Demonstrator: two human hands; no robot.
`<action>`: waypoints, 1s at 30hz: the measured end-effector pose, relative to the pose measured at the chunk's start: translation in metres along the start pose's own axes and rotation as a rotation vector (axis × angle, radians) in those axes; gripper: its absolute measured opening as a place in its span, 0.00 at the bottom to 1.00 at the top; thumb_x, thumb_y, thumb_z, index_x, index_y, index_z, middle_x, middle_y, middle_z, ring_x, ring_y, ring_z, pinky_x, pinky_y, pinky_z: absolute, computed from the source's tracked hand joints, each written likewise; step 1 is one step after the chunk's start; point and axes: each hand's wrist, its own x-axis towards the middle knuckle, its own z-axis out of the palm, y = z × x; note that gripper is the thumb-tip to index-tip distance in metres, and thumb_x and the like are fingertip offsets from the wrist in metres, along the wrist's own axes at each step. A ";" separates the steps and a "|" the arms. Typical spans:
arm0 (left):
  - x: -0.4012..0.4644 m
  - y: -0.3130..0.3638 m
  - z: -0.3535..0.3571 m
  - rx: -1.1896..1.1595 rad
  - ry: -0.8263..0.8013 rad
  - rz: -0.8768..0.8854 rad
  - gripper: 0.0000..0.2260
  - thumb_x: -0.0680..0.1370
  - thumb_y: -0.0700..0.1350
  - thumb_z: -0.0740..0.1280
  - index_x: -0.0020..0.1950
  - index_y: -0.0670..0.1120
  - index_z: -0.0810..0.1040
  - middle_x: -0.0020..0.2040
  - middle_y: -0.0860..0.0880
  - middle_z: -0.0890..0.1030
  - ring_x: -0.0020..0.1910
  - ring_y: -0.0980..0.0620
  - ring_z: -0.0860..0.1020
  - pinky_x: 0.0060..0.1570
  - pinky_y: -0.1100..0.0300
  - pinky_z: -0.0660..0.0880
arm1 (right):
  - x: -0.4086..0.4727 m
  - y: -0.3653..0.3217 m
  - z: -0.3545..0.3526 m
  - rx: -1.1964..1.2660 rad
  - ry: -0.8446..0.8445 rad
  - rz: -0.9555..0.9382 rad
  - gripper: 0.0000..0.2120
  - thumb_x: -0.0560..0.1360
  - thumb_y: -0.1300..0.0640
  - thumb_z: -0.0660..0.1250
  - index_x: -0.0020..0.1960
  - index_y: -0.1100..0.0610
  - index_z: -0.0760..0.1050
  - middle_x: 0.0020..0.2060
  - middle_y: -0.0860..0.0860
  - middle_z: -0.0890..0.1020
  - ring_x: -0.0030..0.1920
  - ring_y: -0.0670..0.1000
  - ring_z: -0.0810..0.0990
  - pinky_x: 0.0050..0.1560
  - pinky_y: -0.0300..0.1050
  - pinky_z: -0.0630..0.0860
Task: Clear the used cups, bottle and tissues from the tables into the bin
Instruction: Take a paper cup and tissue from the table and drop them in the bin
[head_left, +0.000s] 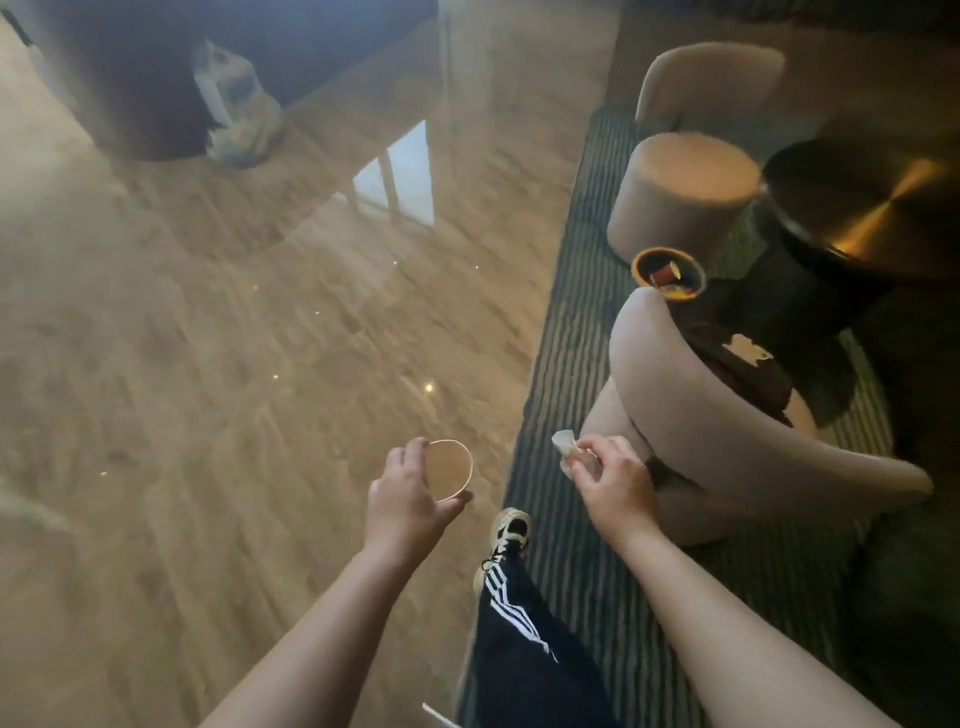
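Note:
My left hand holds a paper cup by its side, its open mouth facing up at me, over the shiny floor. My right hand is closed on a crumpled white tissue, beside the back of a beige armchair. The small round bin with an orange rim stands farther ahead on the carpet, behind that armchair, with a cup lying inside it. A torn white scrap of tissue lies on the armchair's dark seat. No bottle is visible.
A beige armchair stands right of my hands on a striped green carpet. Beyond it stand a round beige pouf, another chair and a dark round table with a brassy top. My foot steps along the carpet's edge.

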 end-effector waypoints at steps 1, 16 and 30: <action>0.027 0.006 0.006 -0.001 -0.001 0.020 0.35 0.66 0.59 0.75 0.67 0.47 0.67 0.59 0.47 0.74 0.54 0.46 0.76 0.55 0.51 0.70 | 0.025 -0.001 0.002 -0.009 0.014 0.002 0.10 0.75 0.54 0.67 0.54 0.57 0.77 0.49 0.53 0.77 0.45 0.50 0.75 0.47 0.45 0.73; 0.427 0.128 0.050 -0.010 -0.058 0.203 0.35 0.65 0.60 0.75 0.67 0.49 0.68 0.56 0.48 0.75 0.50 0.44 0.77 0.52 0.52 0.71 | 0.393 -0.026 -0.024 0.043 0.074 0.176 0.11 0.76 0.54 0.65 0.57 0.56 0.77 0.54 0.52 0.76 0.52 0.52 0.77 0.54 0.51 0.76; 0.784 0.213 0.108 -0.005 -0.314 0.536 0.32 0.64 0.62 0.73 0.63 0.57 0.64 0.55 0.51 0.74 0.47 0.47 0.76 0.48 0.52 0.72 | 0.667 -0.019 -0.006 -0.014 0.297 0.508 0.12 0.76 0.53 0.64 0.57 0.56 0.76 0.55 0.53 0.76 0.53 0.53 0.75 0.50 0.44 0.71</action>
